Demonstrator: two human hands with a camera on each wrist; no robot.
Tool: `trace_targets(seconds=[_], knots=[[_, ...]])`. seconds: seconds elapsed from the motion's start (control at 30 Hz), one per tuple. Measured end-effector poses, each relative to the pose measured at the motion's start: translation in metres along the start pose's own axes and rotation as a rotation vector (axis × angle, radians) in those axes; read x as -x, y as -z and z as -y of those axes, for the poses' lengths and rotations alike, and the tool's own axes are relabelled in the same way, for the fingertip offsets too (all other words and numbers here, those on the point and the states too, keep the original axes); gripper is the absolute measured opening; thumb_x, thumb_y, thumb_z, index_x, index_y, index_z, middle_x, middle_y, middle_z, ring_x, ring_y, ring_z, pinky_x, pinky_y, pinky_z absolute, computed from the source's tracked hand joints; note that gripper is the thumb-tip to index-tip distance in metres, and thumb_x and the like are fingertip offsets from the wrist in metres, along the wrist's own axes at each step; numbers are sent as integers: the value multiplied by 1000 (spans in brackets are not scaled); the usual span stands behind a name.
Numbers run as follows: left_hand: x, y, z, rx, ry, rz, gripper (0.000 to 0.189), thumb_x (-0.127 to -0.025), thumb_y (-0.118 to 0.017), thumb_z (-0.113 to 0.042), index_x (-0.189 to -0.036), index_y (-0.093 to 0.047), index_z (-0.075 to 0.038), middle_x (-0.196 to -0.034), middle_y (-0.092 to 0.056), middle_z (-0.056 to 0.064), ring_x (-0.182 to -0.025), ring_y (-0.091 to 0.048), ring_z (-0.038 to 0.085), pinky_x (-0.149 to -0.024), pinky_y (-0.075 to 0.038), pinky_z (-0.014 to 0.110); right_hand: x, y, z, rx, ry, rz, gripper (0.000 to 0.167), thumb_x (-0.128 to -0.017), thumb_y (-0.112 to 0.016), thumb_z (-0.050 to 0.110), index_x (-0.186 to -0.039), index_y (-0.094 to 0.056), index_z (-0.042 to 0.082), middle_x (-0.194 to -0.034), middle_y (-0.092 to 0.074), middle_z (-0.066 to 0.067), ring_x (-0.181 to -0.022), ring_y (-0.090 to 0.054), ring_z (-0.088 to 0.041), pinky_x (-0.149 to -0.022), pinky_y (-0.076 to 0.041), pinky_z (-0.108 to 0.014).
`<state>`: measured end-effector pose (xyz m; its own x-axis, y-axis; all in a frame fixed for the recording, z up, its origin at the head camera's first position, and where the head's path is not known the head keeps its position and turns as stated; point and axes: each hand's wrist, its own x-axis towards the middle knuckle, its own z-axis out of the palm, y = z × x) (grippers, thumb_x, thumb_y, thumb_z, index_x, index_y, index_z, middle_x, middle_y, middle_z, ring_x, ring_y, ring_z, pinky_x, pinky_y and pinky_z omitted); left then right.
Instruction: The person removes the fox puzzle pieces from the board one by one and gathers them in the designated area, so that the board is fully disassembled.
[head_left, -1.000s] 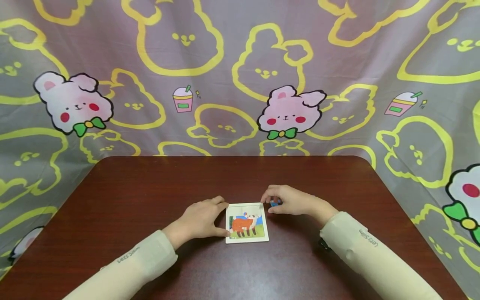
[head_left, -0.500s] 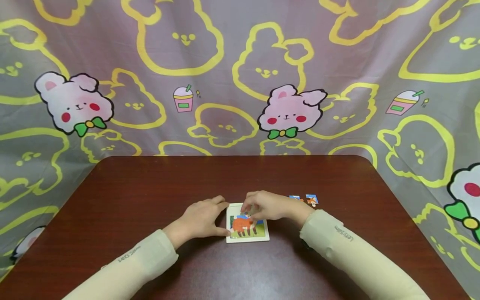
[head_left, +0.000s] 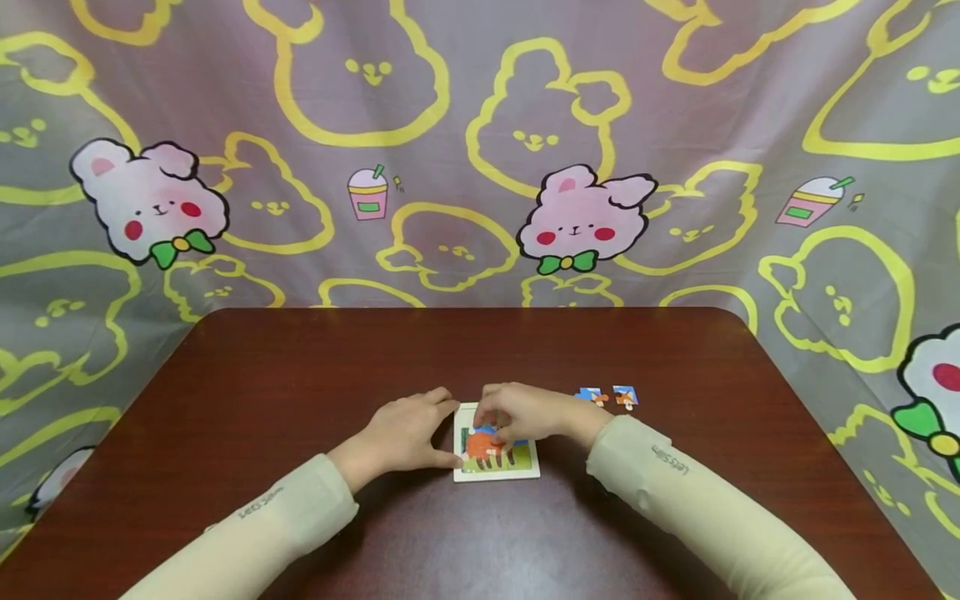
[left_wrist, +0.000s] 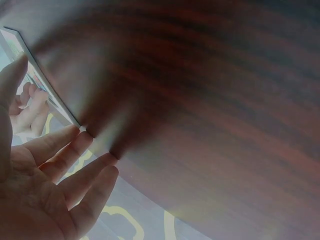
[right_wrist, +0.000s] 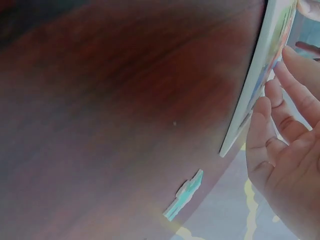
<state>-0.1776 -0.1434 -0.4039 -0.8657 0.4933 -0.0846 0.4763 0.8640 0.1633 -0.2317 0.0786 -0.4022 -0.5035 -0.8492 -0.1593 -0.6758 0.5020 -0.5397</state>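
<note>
A white-framed picture puzzle [head_left: 497,477] with an orange animal on green grass lies flat on the table. At its left edge rests my left hand [head_left: 401,435], thumb by the near corner and forefinger by the far one. In the left wrist view those fingers [left_wrist: 60,145] are spread and mostly straight. My right hand [head_left: 525,412] is over the puzzle's upper part, thumb and bent fingertips pinching a small puzzle piece against it, mostly hidden. The right wrist view shows the fingertips [right_wrist: 280,70] down at the picture surface.
Loose blue-and-orange puzzle pieces [head_left: 592,397] lie right of the board, behind my right wrist, with another piece [head_left: 625,397] beside them. The dark red-brown table [head_left: 337,350] ends at a patterned cloth [head_left: 442,108] behind.
My right hand has come from the board's right side, where a blue piece showed by its fingers, to over its upper part, then slightly left. Loose pieces came into sight. My left hand stayed put.
</note>
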Motion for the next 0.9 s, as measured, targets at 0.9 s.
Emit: trace_targets(seconds=[0.9], knots=[[1, 1, 0, 24, -9, -11, 80, -73, -81, -58, -133, -62, -9, -125, -60, 3, -103, -66, 23, -73, -56, 41, -4, -7, 2, -128, 5, -30, 22, -88, -69, -2, -106, -62, 9, -99, -56, -4, -75, -51, -6, -66, -53, -19]])
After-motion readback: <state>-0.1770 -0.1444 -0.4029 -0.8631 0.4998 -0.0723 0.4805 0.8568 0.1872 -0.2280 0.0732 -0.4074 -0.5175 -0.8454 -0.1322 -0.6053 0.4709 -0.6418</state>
